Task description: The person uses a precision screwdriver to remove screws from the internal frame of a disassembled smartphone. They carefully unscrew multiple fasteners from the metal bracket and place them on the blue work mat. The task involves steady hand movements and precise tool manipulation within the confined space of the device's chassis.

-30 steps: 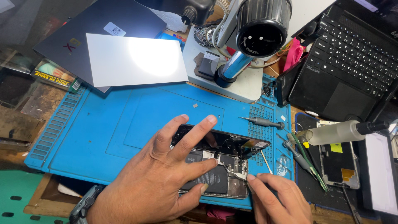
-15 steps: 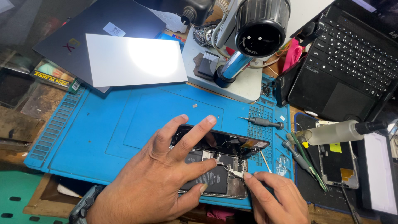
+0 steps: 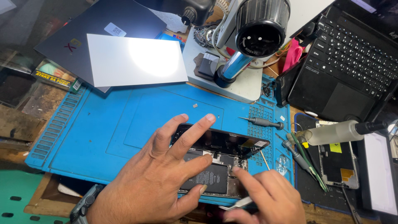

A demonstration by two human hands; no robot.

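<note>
Left hand (image 3: 166, 178) reaching in from 7 o'clock, palm down, fingers spread: index and middle stretched toward 1 o'clock across the top edge of the opened phone (image 3: 219, 161), thumb pressed on the black battery (image 3: 207, 179). Right hand (image 3: 265, 199) entering from 5 o'clock, loosely curled, index fingertip pointing to 11 o'clock and touching the phone's board just right of the battery; silvery tweezers (image 3: 236, 204) tucked under the palm, tips aimed at 8 o'clock; exact grip on them hard to tell. Phone lying open at the 5 o'clock part of the blue work mat (image 3: 107, 124), lifted screen along its far side. Small screwdriver (image 3: 261, 122) at 1 o'clock from the phone, microscope (image 3: 253, 37) at 12 o'clock, laptop (image 3: 352, 62) at 2 o'clock.
</note>
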